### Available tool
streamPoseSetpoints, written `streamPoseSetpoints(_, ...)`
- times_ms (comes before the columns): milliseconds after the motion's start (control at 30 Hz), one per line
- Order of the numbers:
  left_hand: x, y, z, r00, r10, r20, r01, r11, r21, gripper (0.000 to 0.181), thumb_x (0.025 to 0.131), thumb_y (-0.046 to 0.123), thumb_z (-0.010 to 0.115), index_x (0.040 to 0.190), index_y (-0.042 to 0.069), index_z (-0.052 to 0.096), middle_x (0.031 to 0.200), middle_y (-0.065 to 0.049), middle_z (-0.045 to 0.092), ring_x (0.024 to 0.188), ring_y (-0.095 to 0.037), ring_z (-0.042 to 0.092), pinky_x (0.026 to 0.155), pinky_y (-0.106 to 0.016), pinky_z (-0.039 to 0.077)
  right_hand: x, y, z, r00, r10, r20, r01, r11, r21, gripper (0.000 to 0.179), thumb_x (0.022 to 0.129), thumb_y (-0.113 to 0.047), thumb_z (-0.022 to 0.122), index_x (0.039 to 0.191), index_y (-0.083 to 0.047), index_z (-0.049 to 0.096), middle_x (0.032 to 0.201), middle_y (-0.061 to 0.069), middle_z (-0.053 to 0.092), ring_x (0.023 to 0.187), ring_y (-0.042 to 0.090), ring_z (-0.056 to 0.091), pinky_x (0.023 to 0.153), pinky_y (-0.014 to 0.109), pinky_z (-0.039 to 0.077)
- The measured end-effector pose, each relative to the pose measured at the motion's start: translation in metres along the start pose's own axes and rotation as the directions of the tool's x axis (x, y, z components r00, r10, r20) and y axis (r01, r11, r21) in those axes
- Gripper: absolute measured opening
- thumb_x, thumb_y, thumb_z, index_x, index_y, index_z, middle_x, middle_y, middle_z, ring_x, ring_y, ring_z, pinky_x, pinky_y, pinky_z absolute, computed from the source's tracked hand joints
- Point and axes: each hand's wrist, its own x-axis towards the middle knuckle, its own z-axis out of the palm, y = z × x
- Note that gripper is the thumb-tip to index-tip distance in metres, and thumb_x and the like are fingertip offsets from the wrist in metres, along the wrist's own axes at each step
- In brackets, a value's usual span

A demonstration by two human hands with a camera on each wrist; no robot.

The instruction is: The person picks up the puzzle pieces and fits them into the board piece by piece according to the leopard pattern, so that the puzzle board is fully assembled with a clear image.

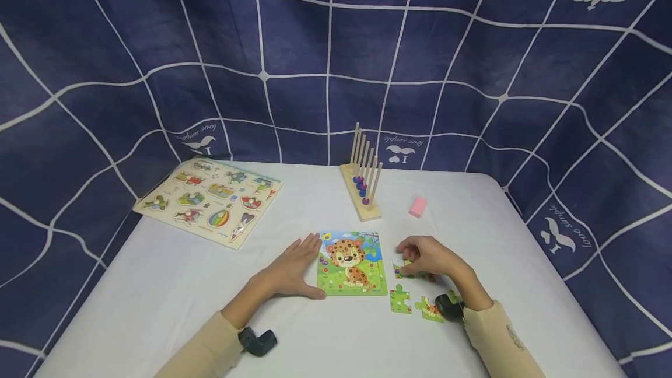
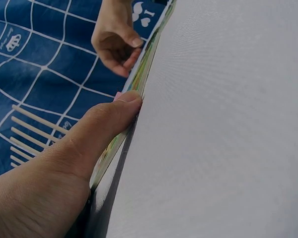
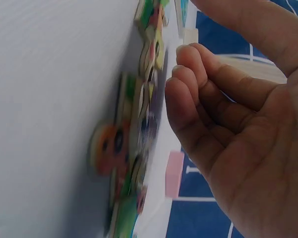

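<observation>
A square leopard picture puzzle lies flat on the table. My left hand is spread along its left side, with the thumb touching the near edge. To the right of the puzzle, my right hand hovers low over loose jigsaw pieces, its fingers loosely curled. In the right wrist view nothing shows between the fingertips, and several pieces lie close beside them, partly blurred. Nearer me are a green piece and one with spotted print.
A wooden peg stand with blue and purple beads is behind the puzzle. Right of it sits a pink block. At the back left lies a picture board with vehicles and toys. Dark blue checked cloth hangs around the white table.
</observation>
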Motion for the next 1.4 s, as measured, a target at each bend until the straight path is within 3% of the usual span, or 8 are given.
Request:
streamPoseSetpoints(300, 0.000, -0.001, 0.001, 1.000, 0.003, -0.001, -0.003, 1.000, -0.006, 0.130, 0.065, 0.083, 0.063, 0.155, 0.002, 0.018, 0.164, -0.010, 0.010, 0.154, -0.023, 0.008, 0.126, -0.044, 0.010, -0.015, 0.010, -0.002, 1.000, 0.012, 0.007, -0.012, 1.000, -0.009, 0.048, 0.069, -0.023, 0.088, 0.107, -0.004, 0.067, 0.085, 0.001, 0.060, 0.077, 0.013, 0.052, 0.062, 0.020, 0.046)
streamPoseSetpoints(800, 0.000, -0.001, 0.000, 1.000, 0.013, -0.006, -0.013, 1.000, 0.005, 0.128, 0.066, 0.082, 0.063, 0.155, 0.002, 0.018, 0.164, -0.012, 0.010, 0.154, -0.025, 0.008, 0.126, -0.045, 0.010, -0.019, 0.002, 0.001, 1.000, 0.021, -0.023, -0.023, 0.996, -0.086, 0.039, 0.069, -0.013, 0.087, 0.102, -0.004, 0.068, 0.079, -0.001, 0.059, 0.073, 0.009, 0.050, 0.060, 0.020, 0.043)
streamPoseSetpoints(1400, 0.000, 0.000, 0.000, 1.000, 0.003, -0.002, -0.003, 1.000, 0.015, 0.129, 0.065, 0.084, 0.063, 0.154, 0.002, 0.018, 0.164, -0.011, 0.010, 0.154, -0.024, 0.009, 0.126, -0.044, 0.011, -0.022, 0.008, 0.004, 0.999, -0.012, -0.047, 0.008, 0.997, -0.079, 0.034, 0.069, -0.014, 0.087, 0.094, -0.008, 0.066, 0.076, -0.001, 0.057, 0.071, 0.011, 0.051, 0.058, 0.020, 0.044)
